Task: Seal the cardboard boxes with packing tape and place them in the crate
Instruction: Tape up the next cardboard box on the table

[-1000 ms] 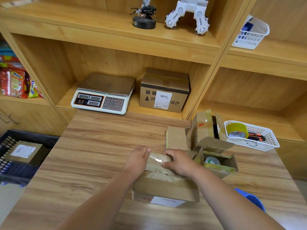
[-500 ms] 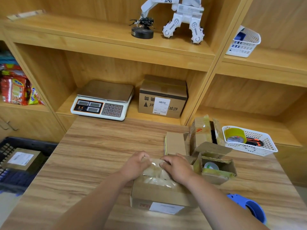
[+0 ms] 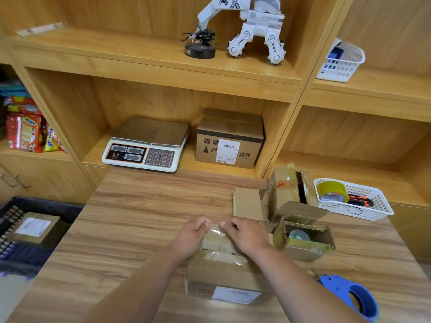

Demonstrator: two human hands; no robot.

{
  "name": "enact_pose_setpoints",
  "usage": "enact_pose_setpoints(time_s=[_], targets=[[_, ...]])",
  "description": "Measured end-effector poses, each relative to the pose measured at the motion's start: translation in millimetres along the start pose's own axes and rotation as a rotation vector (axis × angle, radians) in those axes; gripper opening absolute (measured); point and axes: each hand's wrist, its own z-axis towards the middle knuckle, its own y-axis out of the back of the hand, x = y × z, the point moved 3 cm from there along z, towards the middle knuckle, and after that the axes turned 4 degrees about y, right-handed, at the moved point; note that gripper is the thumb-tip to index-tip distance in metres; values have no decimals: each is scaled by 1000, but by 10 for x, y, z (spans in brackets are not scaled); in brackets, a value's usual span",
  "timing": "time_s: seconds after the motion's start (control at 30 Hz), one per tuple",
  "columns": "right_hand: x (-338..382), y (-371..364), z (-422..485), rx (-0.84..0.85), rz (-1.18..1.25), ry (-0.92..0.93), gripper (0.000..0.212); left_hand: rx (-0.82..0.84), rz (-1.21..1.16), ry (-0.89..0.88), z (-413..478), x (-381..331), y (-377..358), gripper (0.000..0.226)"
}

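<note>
A cardboard box (image 3: 221, 273) with a white label on its near side sits on the wooden table (image 3: 140, 217) in front of me. A glossy strip of packing tape (image 3: 218, 241) runs over its closed top. My left hand (image 3: 190, 235) and my right hand (image 3: 248, 236) are at the box's far top edge, close together. Their fingers are curled and pinch the tape's far end. A dark crate (image 3: 14, 250) stands low at the left and holds one sealed box (image 3: 35, 229). The blue tape dispenser (image 3: 356, 297) lies on the table beside my right forearm.
Two open boxes (image 3: 303, 241) (image 3: 286, 190) stand to the right of my hands. Behind them is a white basket (image 3: 373, 206) with a yellow tape roll (image 3: 332, 192). A scale (image 3: 144, 145) and a labelled box (image 3: 229, 141) sit on the shelf behind the table.
Both hands slid toward the box's far edge and drew closer together, with fingers now curled on the tape. The view tilted upward.
</note>
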Motion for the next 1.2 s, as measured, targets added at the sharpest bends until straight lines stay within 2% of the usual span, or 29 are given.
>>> enact_pose_setpoints(time_s=[0.3,0.4,0.47,0.57,0.7,0.83,0.93,1.0,1.1,1.13,1.2], targets=[[82,-38,31,-22,-77,79,43,-76,-69,-14,-7,21,-29,21],[42,-4,28,25,8,86,32,-68,-76,-7,-10,16,-30,23],[-4,43,22,37,164,76,31,-71,-95,7,-22,14,-28,24],[-129,183,-36,-61,468,23,20,-92,-135,58,-59,16,-24,26],[-409,273,-220,-151,409,25,23,-108,-119,69,-117,-18,-11,33],[-646,235,-452,-228,369,33,26,-135,-72,51,-107,-33,-21,32],[-791,191,-612,-295,399,3,30,-73,61,35,-51,-27,-15,25],[-874,160,-683,-302,410,-7,33,-54,244,31,-19,-54,-6,22],[-937,92,-723,-246,416,-18,44,-233,831,42,-64,-190,-9,34],[-940,75,-717,-235,432,-16,48,-284,940,18,-96,-260,-47,40],[-929,42,-699,-226,443,5,55,-287,990,-131,-170,-400,-206,51]])
